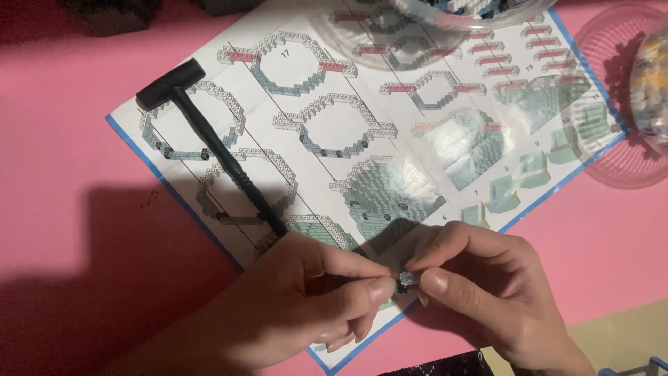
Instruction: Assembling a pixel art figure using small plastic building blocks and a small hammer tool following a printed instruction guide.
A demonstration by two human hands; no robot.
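Pink desk (69, 139), both hands' grips, left hand (292, 306) and right hand (487, 292), pinched together on tiny clear brick (406, 279), over instruction sheet (390, 118), black hammer (209, 139) alongside.

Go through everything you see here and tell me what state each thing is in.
Left hand: fingertips pinched on a tiny brick piece.
Right hand: pinching the same piece from the other side.
Black hammer: lying flat across the sheet, unheld.
Instruction sheet: spread open on the pink table.
Clear bowl: standing on the sheet's top edge.
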